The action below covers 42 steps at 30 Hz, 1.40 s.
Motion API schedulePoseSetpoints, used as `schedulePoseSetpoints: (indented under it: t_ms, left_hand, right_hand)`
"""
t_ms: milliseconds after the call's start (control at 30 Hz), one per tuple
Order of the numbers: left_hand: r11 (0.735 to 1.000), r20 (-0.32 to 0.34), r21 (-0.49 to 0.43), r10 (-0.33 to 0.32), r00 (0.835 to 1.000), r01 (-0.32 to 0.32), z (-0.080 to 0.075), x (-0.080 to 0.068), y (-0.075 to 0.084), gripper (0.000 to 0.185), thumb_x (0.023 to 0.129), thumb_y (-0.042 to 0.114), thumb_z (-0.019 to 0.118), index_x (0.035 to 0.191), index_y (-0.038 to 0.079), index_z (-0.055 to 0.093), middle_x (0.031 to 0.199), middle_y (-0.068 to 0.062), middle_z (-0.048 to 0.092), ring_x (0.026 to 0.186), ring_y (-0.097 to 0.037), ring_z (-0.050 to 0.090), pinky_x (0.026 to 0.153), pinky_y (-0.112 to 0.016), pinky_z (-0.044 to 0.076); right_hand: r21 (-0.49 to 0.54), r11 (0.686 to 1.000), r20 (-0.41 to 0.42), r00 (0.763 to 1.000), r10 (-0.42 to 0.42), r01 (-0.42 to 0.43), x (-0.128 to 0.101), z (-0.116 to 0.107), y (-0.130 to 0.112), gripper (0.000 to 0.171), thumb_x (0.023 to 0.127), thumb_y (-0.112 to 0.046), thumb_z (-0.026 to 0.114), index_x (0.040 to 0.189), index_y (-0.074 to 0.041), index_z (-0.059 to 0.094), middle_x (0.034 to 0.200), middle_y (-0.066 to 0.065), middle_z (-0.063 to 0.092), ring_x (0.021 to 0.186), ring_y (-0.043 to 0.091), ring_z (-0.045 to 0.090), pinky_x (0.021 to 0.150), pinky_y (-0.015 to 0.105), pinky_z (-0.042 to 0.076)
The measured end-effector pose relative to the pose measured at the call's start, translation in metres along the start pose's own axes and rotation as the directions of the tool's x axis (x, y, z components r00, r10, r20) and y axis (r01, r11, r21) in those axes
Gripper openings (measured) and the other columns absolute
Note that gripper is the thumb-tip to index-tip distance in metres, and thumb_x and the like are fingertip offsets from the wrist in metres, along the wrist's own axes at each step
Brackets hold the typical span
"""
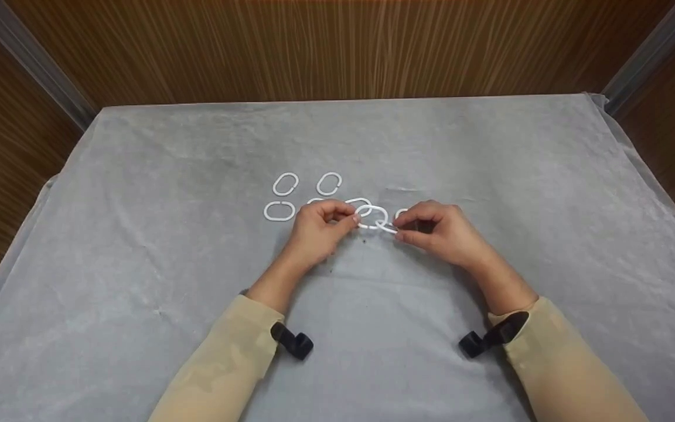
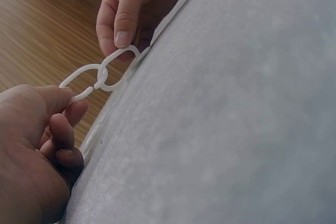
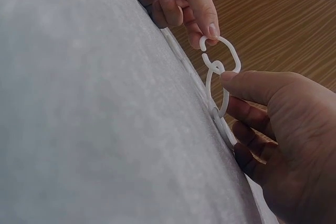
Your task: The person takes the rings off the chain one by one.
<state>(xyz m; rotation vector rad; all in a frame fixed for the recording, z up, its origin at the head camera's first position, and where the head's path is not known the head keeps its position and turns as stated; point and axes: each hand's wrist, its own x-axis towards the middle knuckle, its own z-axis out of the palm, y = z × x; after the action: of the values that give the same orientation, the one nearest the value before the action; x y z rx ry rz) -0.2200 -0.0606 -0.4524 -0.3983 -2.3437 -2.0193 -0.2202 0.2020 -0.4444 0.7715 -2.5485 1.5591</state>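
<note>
My left hand pinches a white oval plastic chain link between thumb and forefinger. This link has a small gap in its side, which shows in both wrist views. Hooked through it is a second white link, which the thumb and fingers of my right hand pinch. The two joined links are held up between the hands. In the right wrist view a further link passes through the lower end of the second one, mostly hidden behind the right fingers.
Left of the hands lie loose white links: one at the back left, one beside it, and one nearer. Another link lies behind the held ones. A grey cloth covers the table, with wood-grain panels behind.
</note>
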Motion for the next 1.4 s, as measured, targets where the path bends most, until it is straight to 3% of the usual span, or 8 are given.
schedulePoseSetpoints:
  t_ms: [1400]
  left_hand:
    - [1.0, -0.009, -0.001, 0.0, 1.0, 0.0, -0.0003, 0.0004, 0.0005, 0.009, 0.091, 0.002, 0.078, 0.098, -0.004, 0.078, 0.082, -0.004, 0.077, 0.074, -0.006, 0.067, 0.069, -0.021, 0.05]
  right_hand:
    - [-0.008, 0.999, 0.025, 0.999, -0.034, 0.035, 0.0, 0.001, 0.0056, 0.014, 0.084, -0.002, 0.09, 0.094, -0.01, 0.085, 0.094, 0.003, 0.076, 0.089, 0.016, 0.065, 0.078, 0.021, 0.05]
